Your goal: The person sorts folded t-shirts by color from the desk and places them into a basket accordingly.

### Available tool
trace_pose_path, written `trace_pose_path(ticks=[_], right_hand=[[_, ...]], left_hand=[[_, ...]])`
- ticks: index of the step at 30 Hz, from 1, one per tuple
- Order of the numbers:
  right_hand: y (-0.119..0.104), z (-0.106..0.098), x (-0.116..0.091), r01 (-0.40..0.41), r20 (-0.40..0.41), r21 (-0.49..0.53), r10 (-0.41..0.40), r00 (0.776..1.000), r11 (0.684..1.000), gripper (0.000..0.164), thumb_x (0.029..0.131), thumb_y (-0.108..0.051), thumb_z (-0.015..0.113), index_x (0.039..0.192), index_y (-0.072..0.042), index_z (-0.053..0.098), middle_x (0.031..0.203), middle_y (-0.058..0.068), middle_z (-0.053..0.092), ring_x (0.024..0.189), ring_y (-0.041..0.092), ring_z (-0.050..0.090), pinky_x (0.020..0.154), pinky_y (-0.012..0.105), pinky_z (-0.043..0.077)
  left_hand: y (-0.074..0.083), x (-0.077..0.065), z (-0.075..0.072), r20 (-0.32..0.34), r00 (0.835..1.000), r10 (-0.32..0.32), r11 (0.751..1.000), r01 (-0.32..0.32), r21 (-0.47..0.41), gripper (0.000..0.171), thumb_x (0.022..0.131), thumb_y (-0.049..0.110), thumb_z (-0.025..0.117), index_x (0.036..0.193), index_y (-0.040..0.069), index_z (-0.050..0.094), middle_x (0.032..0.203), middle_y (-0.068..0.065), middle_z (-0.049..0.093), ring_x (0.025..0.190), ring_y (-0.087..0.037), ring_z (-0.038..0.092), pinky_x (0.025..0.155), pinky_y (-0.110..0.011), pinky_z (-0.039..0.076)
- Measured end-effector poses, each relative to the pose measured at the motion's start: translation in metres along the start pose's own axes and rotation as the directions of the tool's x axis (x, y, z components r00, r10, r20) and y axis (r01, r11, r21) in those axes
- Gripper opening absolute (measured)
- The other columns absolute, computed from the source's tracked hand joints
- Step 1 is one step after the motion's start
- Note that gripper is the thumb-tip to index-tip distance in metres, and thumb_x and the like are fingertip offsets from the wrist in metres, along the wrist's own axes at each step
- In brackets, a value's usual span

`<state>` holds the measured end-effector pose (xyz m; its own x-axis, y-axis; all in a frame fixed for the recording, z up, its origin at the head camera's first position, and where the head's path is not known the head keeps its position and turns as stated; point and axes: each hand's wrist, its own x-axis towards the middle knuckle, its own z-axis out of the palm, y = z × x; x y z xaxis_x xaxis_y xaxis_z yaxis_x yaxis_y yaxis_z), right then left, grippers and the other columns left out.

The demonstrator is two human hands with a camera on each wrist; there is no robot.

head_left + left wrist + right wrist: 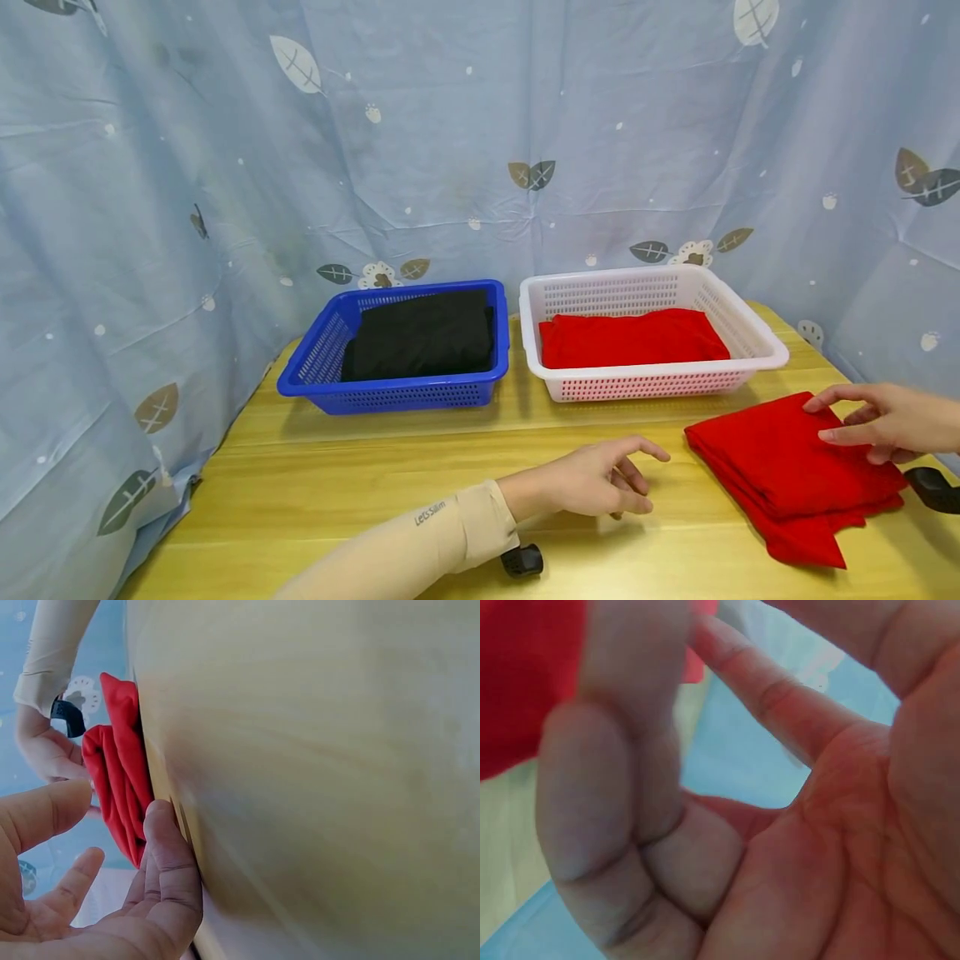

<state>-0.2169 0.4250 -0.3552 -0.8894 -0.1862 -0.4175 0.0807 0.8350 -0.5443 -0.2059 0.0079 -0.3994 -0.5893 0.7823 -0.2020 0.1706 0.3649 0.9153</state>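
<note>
A folded red cloth [795, 467] lies on the right part of the table, its layers uneven and one corner sticking out toward the front. Over its right side is my right hand [885, 423], thumb and fingers apart; whether the fingertips touch the fabric I cannot tell. In the right wrist view the palm [802, 877] is bare and the red cloth [525, 675] shows beyond the loosely bent fingers. My left hand [592, 483] hovers above the table to the left of the cloth, fingers spread and holding nothing. The left wrist view shows the cloth [120, 772] beyond its fingertips.
Behind the hands stand a blue basket [405, 396] with folded black cloth [423, 333] and, to its right, a white basket [652, 379] with folded red cloth [630, 337]. A patterned blue curtain [450, 125] hangs behind the wooden table [300, 483].
</note>
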Motion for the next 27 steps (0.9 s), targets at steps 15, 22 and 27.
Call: trace_pose_path(ticks=[15,22,27], right_hand=[[0.005,0.014,0.008,0.136,0.072,0.150,-0.148,0.986,0.979,0.047,0.103,-0.020,0.071,0.111,-0.063,0.054,0.064,-0.003,0.044,0.046,0.009,0.041,0.049,0.016,0.039],[-0.013,0.027,0.012,0.282,0.156,0.247,-0.325,0.933,0.927,0.052,0.109,-0.010,0.060,0.125,-0.059,0.059,0.063,0.013,0.046,0.044,0.039,0.034,0.045,0.017,0.036],[-0.027,0.036,0.016,0.347,0.167,0.242,-0.391,0.905,0.906,0.049,0.110,-0.008,0.058,0.133,-0.051,0.059,0.073,-0.001,0.055,0.042,0.035,0.035,0.044,0.018,0.034]], left_hand=[[0.003,0.001,0.001,-0.018,0.999,-0.048,0.995,0.046,-0.087,0.060,0.100,0.002,0.074,0.151,0.028,0.055,0.106,0.002,0.065,0.083,-0.007,0.068,0.069,-0.027,0.060],[0.003,0.000,0.001,-0.028,0.998,-0.056,0.989,0.051,-0.138,0.060,0.099,0.000,0.073,0.147,0.034,0.061,0.103,0.003,0.068,0.080,-0.011,0.068,0.072,-0.029,0.063],[0.002,0.000,0.002,-0.007,0.999,-0.046,0.993,0.045,-0.106,0.056,0.101,0.001,0.071,0.148,0.029,0.065,0.098,0.003,0.071,0.073,-0.012,0.069,0.072,-0.026,0.062]])
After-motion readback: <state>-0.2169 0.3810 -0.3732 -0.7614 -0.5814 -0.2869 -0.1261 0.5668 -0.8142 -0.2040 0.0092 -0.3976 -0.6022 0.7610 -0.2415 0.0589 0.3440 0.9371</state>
